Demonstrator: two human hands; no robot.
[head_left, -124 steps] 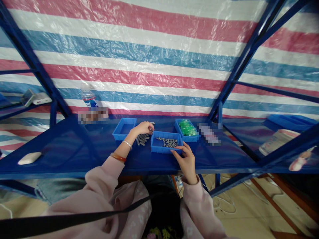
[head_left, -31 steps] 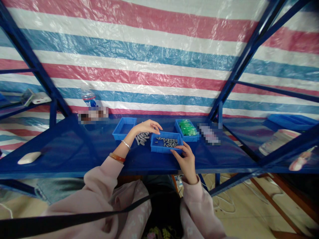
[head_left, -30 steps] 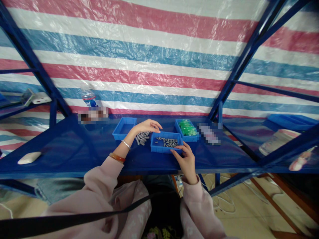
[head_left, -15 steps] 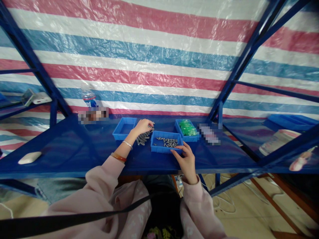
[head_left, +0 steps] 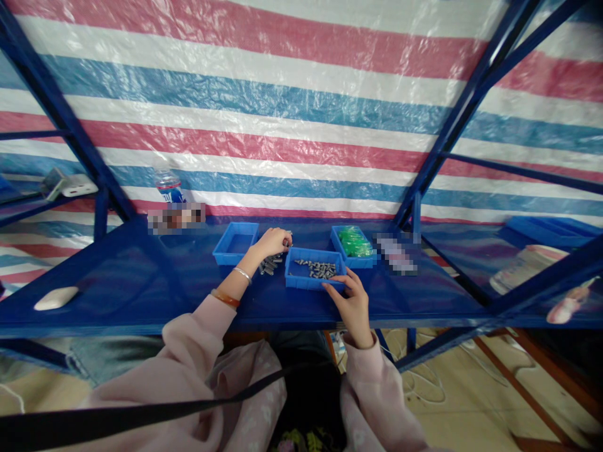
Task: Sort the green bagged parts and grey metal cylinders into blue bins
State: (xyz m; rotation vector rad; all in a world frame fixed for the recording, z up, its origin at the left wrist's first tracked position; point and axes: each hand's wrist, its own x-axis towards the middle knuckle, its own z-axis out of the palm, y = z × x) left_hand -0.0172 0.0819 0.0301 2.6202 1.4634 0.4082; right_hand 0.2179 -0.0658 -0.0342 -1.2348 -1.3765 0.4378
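Three blue plastic bins on the tabletop, around its middle, seen from where I stand. Middle bin: shallow, ribbed walls, nearest of the three to the near edge, long axis left-right, about parallel to that edge. Holds small metal pieces, stubby, grey, shiny; dozens maybe, too small to count, heaped right of centre and pointing every way.

Right hand on that bin's near-right corner: fingers bent, thumb on the near wall, fingertips at the rim, a light pinch.

Left hand reaches in between bins, over a loose pile of metal cylinders: smooth, grey, several showing, rest covered by the hand, so no full count. Pile sits on bare tabletop just left of the middle bin; long axes mixed, a few slanting toward the near edge. Left fingers curled in close together at the pile's far end; can't tell whether they grip a piece.

Left bin: long axis runs far to near, skewed toward the near-left corner. Right bin: beyond the middle bin's far-right corner, long axis far to near, carrying shiny green plastic packaging.

One clear bottle, upright, by the far-left corner; one smooth white mouse by the near-left.
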